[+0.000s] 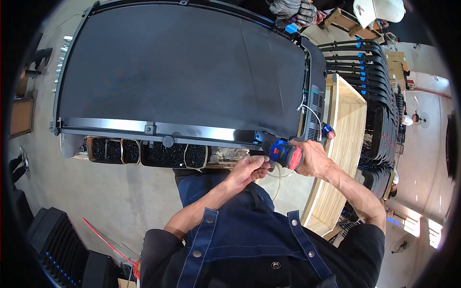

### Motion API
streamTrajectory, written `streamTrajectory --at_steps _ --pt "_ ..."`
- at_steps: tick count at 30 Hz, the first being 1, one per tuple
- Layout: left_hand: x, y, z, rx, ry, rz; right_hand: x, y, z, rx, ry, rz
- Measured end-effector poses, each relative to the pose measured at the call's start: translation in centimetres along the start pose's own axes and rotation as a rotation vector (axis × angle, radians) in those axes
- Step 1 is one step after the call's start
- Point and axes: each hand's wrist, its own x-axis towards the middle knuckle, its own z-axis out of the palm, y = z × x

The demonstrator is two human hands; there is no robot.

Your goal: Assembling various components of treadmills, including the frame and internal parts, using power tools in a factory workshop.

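My right hand is wrapped around a blue and red cordless drill, its nose pointing left at the near side rail of a treadmill. Just left of the drill, my left hand has its fingertips pinched together below the rail; whatever they hold is too small to make out. The treadmill's wide black belt stretches away in front of me. Under the rail stand open bins filled with small dark screws or similar hardware. A round black knob sits on the rail's near side.
A pale wooden crate stands close to my right forearm. Beyond it are stacked black frames. A white cable loops over the treadmill's right end cover. Another person's gloved hands are at the far right corner.
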Motion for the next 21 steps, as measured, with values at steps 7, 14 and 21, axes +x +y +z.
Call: streamTrajectory --at_steps 7,14,21 --pt "-1.7 1.4 0.4 0.284 -0.028 0.098 0.4 1.2 -0.8 -0.111 0.007 -0.137" --pt "-14.0 7.5 -3.2 1.186 0.614 0.880 -4.3 0.2 0.5 -0.126 0.043 -0.208" --pt "-21.9 17.7 -8.0 2.161 0.760 1.069 -1.2 -5.1 14.5 0.389 -0.296 -0.078"
